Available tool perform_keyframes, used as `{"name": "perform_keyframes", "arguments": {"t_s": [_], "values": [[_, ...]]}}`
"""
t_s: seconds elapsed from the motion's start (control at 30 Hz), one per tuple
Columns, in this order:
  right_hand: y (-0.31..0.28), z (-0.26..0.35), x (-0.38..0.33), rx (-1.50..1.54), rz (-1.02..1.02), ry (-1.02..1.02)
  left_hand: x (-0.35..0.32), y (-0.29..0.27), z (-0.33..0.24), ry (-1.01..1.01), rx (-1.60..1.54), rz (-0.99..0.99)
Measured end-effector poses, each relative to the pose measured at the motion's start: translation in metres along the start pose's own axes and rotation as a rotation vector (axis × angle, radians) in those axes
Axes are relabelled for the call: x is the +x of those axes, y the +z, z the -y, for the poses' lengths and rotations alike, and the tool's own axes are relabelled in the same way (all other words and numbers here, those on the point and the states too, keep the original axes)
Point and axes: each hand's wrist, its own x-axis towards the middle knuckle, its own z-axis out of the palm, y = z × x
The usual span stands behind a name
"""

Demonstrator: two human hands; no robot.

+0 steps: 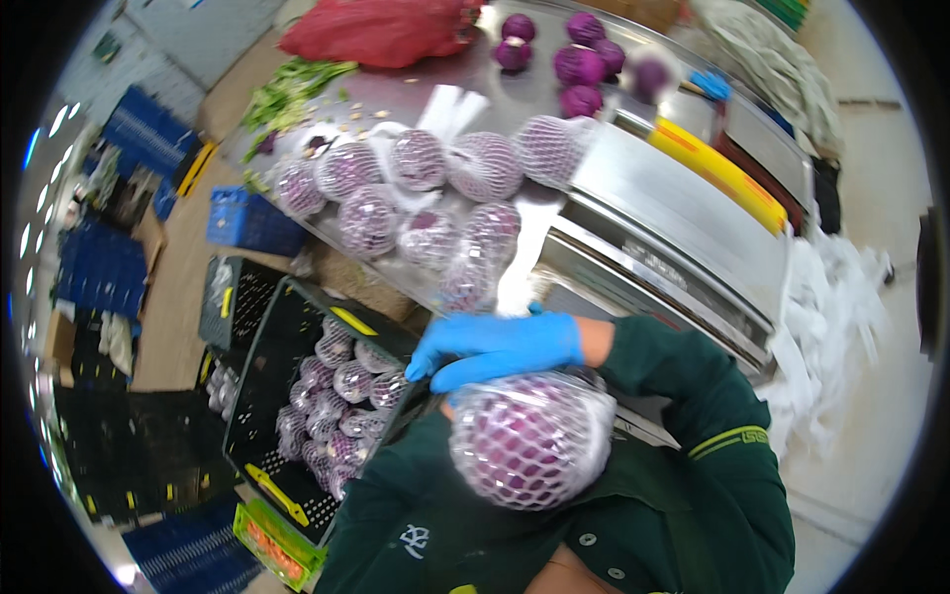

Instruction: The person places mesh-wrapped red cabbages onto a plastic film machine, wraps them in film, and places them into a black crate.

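Close to my chest is a large red cabbage (534, 441) in a white foam net and clear film. My right hand (500, 348), in a blue glove, reaches across its far side with the fingers stretched out to the left. It lies against or just above the film; I cannot tell which. A sliver of bare skin shows at the cabbage's left edge, where my left arm (396, 465) comes in. The cabbage hides my left hand and its fingers. Several netted cabbages (485, 166) lie on the steel table (391, 94) beyond.
Left of me, a black crate (259, 396) holds several netted cabbages. Bare red cabbages (579, 64) and a red sack (381, 30) are at the table's far side. A steel wrapping machine (683, 213) stands to the right. White foam nets (826, 327) hang beside it.
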Motion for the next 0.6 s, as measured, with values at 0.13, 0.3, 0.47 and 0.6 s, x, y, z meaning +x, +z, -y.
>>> {"name": "perform_keyframes", "arguments": {"t_s": [0.13, 0.3, 0.47, 0.6], "values": [[0.010, -0.014, -0.004, 1.003, 0.229, 0.254, -0.015, -0.003, 0.014, 0.107, 0.087, -0.173], [0.019, -0.035, -0.032, 1.444, -0.289, 0.585, -0.034, -0.004, -0.052, 0.253, 0.027, -0.422], [0.024, -0.054, 0.006, 1.480, -0.764, 0.682, -0.031, -0.030, -0.057, 0.396, 0.365, -0.033], [0.010, -0.053, 0.035, 0.977, -0.833, 0.365, -0.018, -0.072, -0.100, 0.284, -0.126, -0.217]]}}
